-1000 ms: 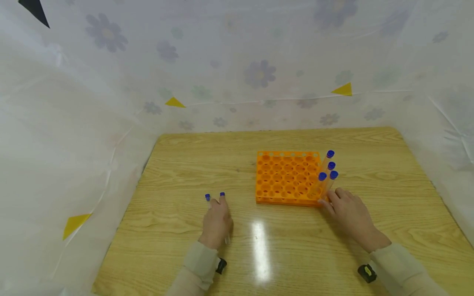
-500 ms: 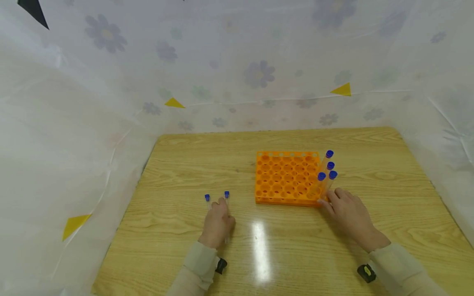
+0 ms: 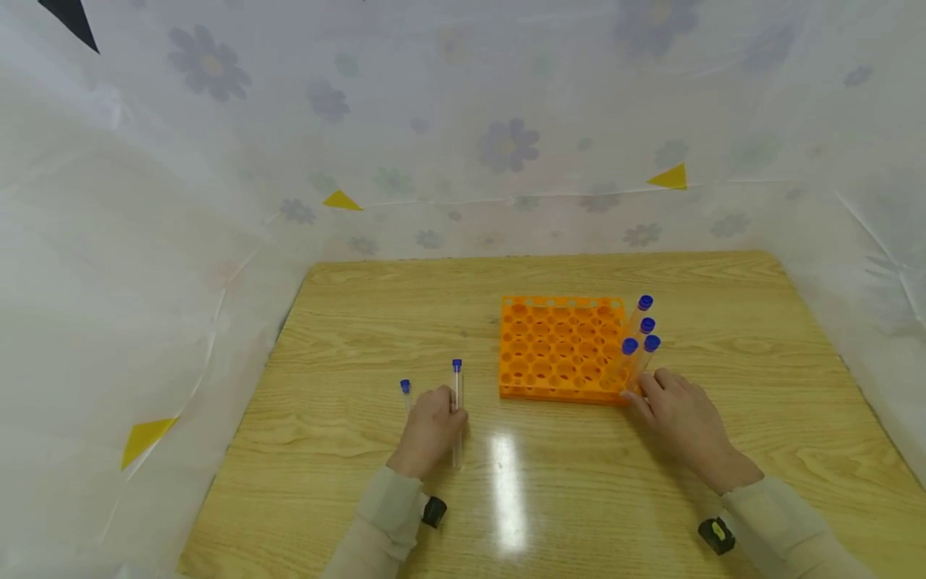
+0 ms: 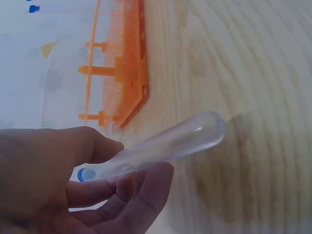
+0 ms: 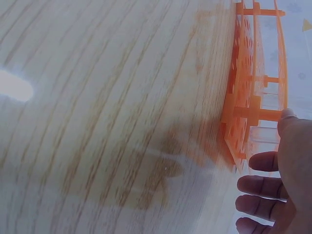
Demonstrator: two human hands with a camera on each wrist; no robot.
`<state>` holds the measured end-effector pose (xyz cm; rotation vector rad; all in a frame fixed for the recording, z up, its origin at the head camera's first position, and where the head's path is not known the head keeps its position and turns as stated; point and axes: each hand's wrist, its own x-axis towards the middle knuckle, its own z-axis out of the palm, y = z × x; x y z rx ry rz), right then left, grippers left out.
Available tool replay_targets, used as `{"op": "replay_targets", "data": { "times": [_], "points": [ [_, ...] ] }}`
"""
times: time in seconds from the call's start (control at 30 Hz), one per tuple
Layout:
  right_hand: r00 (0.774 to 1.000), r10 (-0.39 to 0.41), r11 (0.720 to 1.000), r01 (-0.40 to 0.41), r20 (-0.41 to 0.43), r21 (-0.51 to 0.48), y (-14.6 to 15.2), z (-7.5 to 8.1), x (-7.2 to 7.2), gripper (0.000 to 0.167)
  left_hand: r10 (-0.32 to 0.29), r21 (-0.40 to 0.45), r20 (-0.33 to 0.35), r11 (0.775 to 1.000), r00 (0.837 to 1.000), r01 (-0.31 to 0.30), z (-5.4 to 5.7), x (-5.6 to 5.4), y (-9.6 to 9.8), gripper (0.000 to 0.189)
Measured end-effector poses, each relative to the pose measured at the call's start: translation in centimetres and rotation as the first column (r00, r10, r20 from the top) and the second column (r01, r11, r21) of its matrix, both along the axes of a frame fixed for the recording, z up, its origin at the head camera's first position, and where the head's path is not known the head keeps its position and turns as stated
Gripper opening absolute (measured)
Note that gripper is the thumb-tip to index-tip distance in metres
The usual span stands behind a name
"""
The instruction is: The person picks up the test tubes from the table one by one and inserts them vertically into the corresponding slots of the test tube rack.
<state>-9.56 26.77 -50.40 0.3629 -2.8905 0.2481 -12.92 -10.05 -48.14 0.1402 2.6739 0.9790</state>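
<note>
My left hand pinches a clear test tube with a blue cap between thumb and fingers. In the left wrist view that tube has its rounded end pointing away from the palm. A second blue-capped tube lies just left of the hand, mostly hidden by it. The orange test tube rack stands right of centre, with several blue-capped tubes leaning in its right end. At its front right corner my right hand grips the rack, thumb on the top plate's edge.
The wooden table is enclosed at the back and sides by a pale flowered sheet with yellow triangles on it. A black wrist device sits below the left cuff, another one by the right.
My left hand has taken a tube from beside the other one and shifted it right, turning it nearly straight fore and aft. The right hand and the rack have stayed in place.
</note>
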Motion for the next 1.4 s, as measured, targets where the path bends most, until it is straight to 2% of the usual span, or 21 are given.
{"op": "replay_targets", "data": {
  "times": [0.2,0.43,0.53,0.73,0.83,1.0,1.2,1.4],
  "points": [
    [1.000,0.006,1.000,-0.006,-0.012,-0.002,0.0,0.0,0.0,0.024,-0.021,0.074,-0.046,0.997,0.999,0.025,0.8,-0.6,0.5,0.012],
    [1.000,0.006,1.000,-0.006,-0.003,-0.005,0.0,0.1,0.0,0.023,-0.068,0.062,-0.148,0.995,0.987,0.078,2.3,-1.2,1.7,0.012],
    [1.000,0.014,1.000,-0.014,-0.026,-0.003,0.0,0.0,0.0,0.023,-0.079,0.066,-0.159,0.994,0.984,0.090,2.9,-1.4,2.4,0.016],
    [1.000,0.002,1.000,-0.002,0.007,0.003,0.1,0.0,0.0,0.023,-0.131,0.038,-0.257,0.989,0.958,0.145,3.6,-1.7,3.6,0.029],
    [1.000,-0.003,1.000,0.003,0.021,0.004,0.1,0.1,-0.1,0.023,-0.141,0.048,-0.260,0.986,0.955,0.159,4.0,-1.8,4.2,0.034],
    [1.000,0.000,1.000,0.000,0.021,0.001,0.1,0.1,0.0,0.023,-0.139,0.085,-0.242,0.983,0.960,0.164,4.5,-1.9,5.1,0.040],
    [1.000,0.004,1.000,-0.004,0.013,0.003,0.1,0.0,-0.1,0.023,-0.160,0.062,-0.313,0.980,0.936,0.188,4.8,-2.3,6.4,0.043],
    [1.000,0.019,1.000,-0.018,-0.022,0.010,0.1,-0.1,-0.1,0.023,-0.152,0.094,-0.319,0.977,0.935,0.191,5.3,-2.6,7.8,0.042]
  ]
}}
